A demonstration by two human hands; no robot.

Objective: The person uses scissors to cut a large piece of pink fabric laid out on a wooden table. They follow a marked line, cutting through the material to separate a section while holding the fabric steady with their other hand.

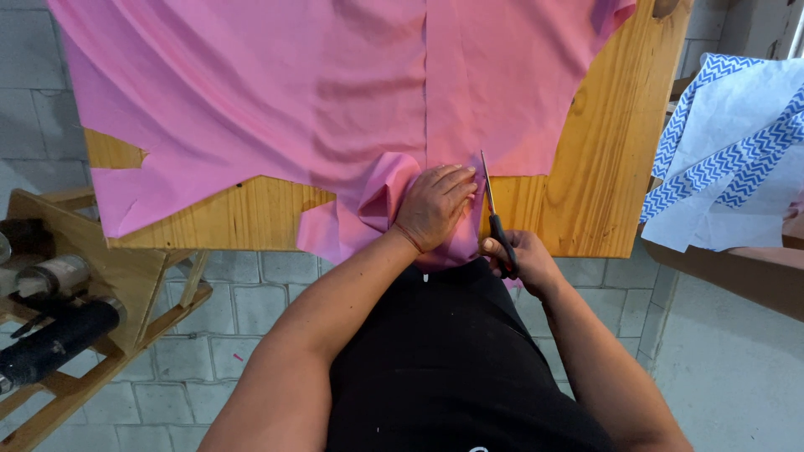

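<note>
A large sheet of pink fabric lies spread over a wooden table. My left hand presses flat on a folded part of the pink fabric near the table's front edge, fingers together. My right hand grips the black handles of a pair of scissors. The scissors' blades point away from me, just right of my left hand's fingertips, along the fabric's edge. A loose flap of the fabric hangs over the table edge to the left of my wrist.
A white cloth with blue zigzag bands lies on a surface at the right. A wooden rack at the lower left holds dark rolls and tools. Grey paving stones cover the floor below.
</note>
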